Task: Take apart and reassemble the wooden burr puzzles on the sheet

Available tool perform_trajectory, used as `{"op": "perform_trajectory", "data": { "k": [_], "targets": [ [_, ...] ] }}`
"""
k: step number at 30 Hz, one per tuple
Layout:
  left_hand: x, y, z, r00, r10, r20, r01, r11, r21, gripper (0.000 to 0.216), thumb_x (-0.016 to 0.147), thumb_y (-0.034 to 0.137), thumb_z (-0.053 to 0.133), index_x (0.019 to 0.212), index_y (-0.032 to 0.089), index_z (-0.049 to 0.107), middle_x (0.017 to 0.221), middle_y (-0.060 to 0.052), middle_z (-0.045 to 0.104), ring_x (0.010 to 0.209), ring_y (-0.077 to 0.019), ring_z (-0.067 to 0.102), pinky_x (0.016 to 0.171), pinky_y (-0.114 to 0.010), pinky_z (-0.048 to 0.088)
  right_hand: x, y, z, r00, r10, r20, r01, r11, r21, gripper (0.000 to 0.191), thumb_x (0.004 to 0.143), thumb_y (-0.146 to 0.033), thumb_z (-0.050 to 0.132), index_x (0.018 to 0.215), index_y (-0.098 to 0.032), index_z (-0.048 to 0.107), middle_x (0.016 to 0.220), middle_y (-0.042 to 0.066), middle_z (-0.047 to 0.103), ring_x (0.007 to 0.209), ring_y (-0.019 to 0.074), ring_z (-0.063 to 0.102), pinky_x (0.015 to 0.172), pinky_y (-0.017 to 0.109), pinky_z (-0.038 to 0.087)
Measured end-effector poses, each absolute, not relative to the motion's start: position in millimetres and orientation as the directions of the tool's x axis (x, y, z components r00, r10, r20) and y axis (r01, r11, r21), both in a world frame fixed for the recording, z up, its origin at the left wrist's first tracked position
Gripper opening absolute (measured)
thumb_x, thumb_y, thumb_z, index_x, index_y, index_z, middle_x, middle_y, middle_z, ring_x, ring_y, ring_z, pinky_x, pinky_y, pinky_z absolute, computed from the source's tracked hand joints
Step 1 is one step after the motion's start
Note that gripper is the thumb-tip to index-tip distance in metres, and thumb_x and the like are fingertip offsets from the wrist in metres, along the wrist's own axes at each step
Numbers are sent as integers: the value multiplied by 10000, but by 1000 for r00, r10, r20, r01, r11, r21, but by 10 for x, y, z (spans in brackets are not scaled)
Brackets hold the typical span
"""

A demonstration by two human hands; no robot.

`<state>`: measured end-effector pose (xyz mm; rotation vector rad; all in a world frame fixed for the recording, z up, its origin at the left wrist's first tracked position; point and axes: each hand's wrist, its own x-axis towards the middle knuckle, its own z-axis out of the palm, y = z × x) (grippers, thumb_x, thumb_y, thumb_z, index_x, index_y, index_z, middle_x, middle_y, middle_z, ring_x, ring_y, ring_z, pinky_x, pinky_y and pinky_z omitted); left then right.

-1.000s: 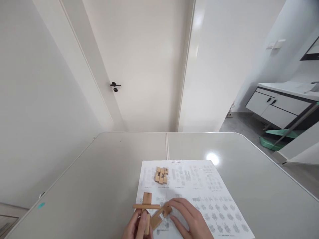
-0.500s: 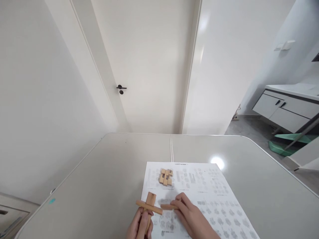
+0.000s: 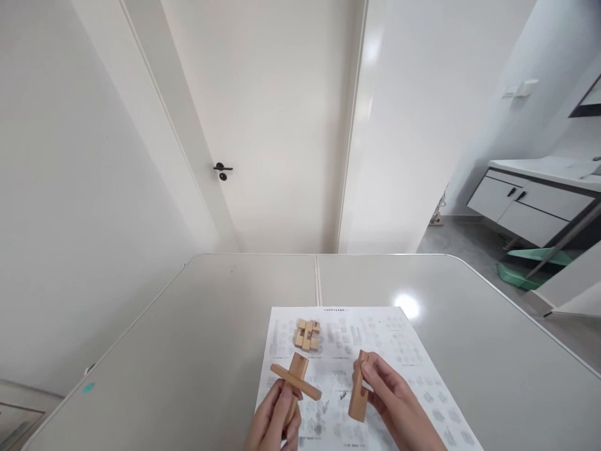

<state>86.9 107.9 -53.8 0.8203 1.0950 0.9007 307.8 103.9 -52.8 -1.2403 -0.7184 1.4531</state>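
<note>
My left hand (image 3: pixel 277 416) is closed around crossed wooden puzzle pieces (image 3: pixel 297 378): one bar lies across another at an angle. To the right, my right hand (image 3: pixel 392 394) grips a single wooden puzzle piece (image 3: pixel 358 394) near its upper end; a notch shows in its side. The two hands are apart, both above a printed paper sheet (image 3: pixel 338 347). Farther back on the sheet sits a small cluster of interlocked wooden blocks (image 3: pixel 307 336), touched by neither hand.
The sheet lies on a light grey table (image 3: pixel 225 351) with a seam down its middle. A white door (image 3: pixel 272 125) with a black handle (image 3: pixel 222 168) stands behind it. At right are a vanity cabinet (image 3: pixel 526 200) and a green basin (image 3: pixel 516 274) on the floor.
My right hand has moved right, away from the crossed pieces, and its piece has turned from lying level to nearly upright. My left hand has shifted slightly right, still holding its pieces.
</note>
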Motion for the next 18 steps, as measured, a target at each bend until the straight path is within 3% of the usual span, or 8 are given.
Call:
{"op": "perform_trajectory", "data": {
  "k": [7,18],
  "targets": [
    [919,1116,-511,261,891,-372,-255,435,863,573,815,762,637,939,203,609,619,77,494,404,-47,309,431,-208,337,3053,989,-487,-26,928,-373,-389,-353,-851,514,789,-732,710,886,-235,626,712,2,629,674,179,565,679,297,489],
    [1007,1088,-438,273,884,-380,-203,439,876,536,849,730,625,951,205,587,632,64,516,429,-59,324,458,-225,314,3026,998,-310,-79,932,-355,-418,-354,-836,512,816,-731,679,805,-233,561,706,1,669,603,189,622,668,328,494]
  ]
}}
